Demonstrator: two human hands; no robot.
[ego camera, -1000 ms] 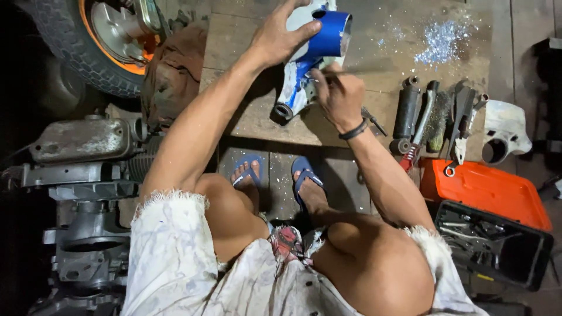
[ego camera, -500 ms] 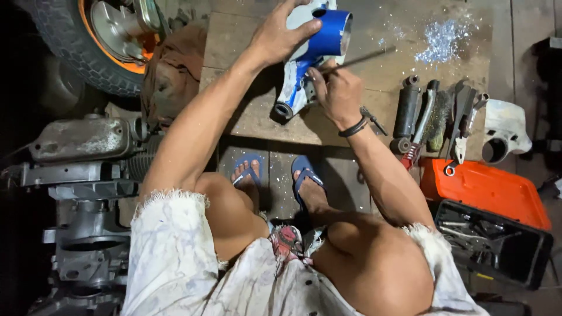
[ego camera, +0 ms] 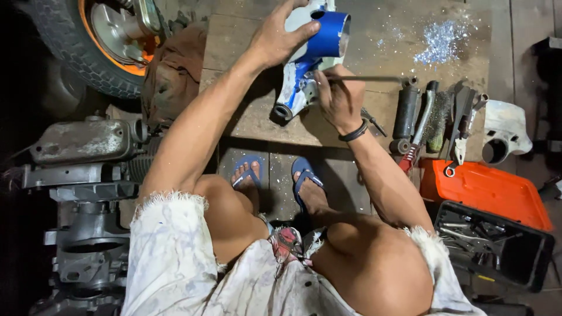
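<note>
Blue and white, a motorcycle part (ego camera: 313, 55) rests upright on a worn wooden surface (ego camera: 374, 47) on the floor, seen from above. The left hand (ego camera: 278, 38) grasps its top, steadying it. The right hand (ego camera: 339, 96) is clenched around a thin metal rod (ego camera: 374, 78), which lies level and touches the part's side. Metal shavings (ego camera: 442, 41) glitter farther back on the surface. To the right lie a shock absorber (ego camera: 405, 114), a wire brush (ego camera: 438, 120) and an orange toolbox (ego camera: 489, 190). A wheel (ego camera: 70, 50) sits at upper left.
</note>
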